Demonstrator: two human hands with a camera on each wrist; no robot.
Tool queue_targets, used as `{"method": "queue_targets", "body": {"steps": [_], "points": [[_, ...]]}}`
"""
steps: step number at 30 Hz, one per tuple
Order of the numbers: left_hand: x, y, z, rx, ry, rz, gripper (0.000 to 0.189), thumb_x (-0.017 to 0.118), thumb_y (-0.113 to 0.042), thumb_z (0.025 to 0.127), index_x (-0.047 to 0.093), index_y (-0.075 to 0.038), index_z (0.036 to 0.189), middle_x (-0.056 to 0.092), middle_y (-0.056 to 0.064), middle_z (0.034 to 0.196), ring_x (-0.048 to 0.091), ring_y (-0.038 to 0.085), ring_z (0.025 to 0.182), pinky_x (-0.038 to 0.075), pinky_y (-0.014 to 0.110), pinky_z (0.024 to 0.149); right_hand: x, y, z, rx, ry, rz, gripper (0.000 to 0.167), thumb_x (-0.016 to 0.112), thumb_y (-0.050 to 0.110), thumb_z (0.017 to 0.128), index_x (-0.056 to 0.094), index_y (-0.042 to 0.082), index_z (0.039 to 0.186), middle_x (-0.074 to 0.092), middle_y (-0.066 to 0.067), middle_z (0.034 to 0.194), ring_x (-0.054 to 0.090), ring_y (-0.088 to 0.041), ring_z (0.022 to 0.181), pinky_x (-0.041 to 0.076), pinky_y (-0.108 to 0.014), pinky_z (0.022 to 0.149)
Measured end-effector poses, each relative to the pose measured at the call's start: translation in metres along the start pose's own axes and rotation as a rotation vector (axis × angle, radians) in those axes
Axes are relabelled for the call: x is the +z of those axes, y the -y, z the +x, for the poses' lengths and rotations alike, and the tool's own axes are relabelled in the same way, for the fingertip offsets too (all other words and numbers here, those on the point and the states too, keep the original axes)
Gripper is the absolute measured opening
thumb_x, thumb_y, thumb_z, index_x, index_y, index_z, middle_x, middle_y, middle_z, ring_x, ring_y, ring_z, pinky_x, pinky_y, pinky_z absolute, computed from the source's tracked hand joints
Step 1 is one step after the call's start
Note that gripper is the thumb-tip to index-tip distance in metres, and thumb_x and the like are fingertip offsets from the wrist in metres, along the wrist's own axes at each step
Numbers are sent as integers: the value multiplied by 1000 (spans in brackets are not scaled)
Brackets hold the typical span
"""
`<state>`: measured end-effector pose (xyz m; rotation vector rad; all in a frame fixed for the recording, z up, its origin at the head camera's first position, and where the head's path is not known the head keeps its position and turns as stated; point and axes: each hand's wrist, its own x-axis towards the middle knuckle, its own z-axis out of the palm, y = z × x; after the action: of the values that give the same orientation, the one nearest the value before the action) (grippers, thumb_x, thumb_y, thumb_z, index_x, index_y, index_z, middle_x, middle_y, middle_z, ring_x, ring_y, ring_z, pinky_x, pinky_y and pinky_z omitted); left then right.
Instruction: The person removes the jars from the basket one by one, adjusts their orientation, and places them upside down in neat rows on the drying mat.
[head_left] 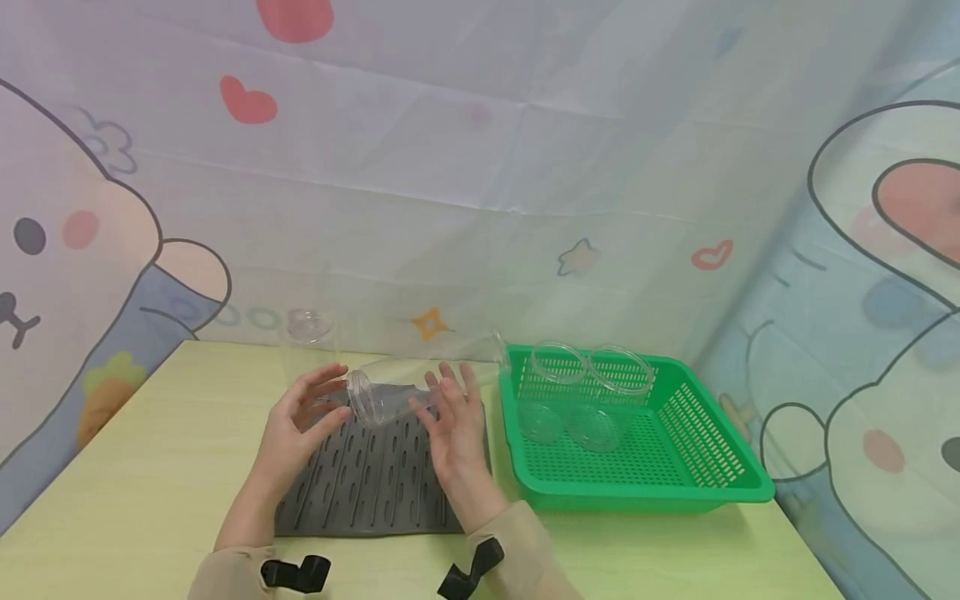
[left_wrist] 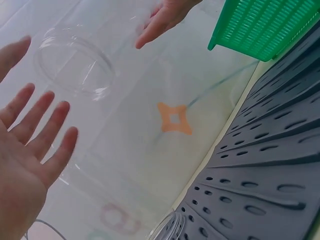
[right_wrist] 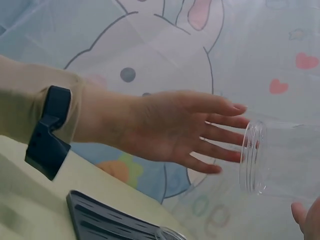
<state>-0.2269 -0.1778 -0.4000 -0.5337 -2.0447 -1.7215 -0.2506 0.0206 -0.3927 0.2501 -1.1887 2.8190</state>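
A clear jar [head_left: 382, 406] with a threaded mouth is held up on its side over the dark grey draining mat [head_left: 367, 492]. My left hand [head_left: 300, 421] is at the mouth end, its fingers spread and nearly straight; in the right wrist view its fingertips reach the threaded rim [right_wrist: 253, 157]. Along the jar's body is my right hand [head_left: 453, 425], its fingers extended and apart. Only a little of the right hand [right_wrist: 310, 220] shows in the right wrist view. Another clear jar [head_left: 309, 332] stands upright at the back of the table, beyond my left hand.
To the right of the mat stands a green basket [head_left: 637, 492] with perforated walls. Two clear jars [head_left: 558, 364] are upright inside it, against its left side. A printed cloth [head_left: 465, 167] hangs behind the pale yellow table [head_left: 135, 492].
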Motion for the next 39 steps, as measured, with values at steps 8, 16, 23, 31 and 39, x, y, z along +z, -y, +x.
{"method": "queue_targets", "body": {"steps": [8, 16, 23, 31, 39], "points": [[-12, 12, -2, -9, -284, -70, 31, 60, 10, 90, 58, 5, 121, 67, -16, 107, 63, 1, 97, 49, 11, 81, 0, -1, 16, -73, -53, -65, 76, 58, 11, 88, 18, 6, 153, 31, -21, 153, 41, -35, 138, 53, -42, 97], [-29, 33, -10, -190, -394, 51, 30, 61, 5, 91, 57, 6, 121, 62, -25, 101, 59, -5, 96, 46, 7, 79, 2, -4, 29, -110, -115, -116, 78, 65, 8, 86, 24, 8, 152, 34, -20, 151, 47, -31, 130, 52, -42, 98], [-41, 51, -18, -290, -398, 110, 35, 61, 4, 92, 55, 5, 127, 57, -31, 100, 54, -9, 99, 43, 5, 82, 2, -12, 37, -170, -100, -231, 85, 74, 8, 83, 26, 12, 153, 37, -15, 152, 37, -37, 141, 44, -46, 107], [-47, 70, -24, -434, -404, 158, 39, 62, -1, 93, 55, -1, 131, 51, -34, 97, 47, -11, 100, 37, 17, 88, 0, -24, 45, -163, -70, -447, 83, 80, 8, 80, 34, 14, 149, 42, -8, 151, 38, -31, 141, 44, -49, 108], [-46, 77, -27, -489, -384, 207, 41, 61, -3, 93, 54, -1, 134, 55, -12, 115, 44, -10, 102, 39, 10, 86, -6, -37, 52, -140, 44, -664, 88, 83, 22, 79, 32, 10, 150, 42, -9, 151, 40, -30, 140, 39, -53, 111]]}}
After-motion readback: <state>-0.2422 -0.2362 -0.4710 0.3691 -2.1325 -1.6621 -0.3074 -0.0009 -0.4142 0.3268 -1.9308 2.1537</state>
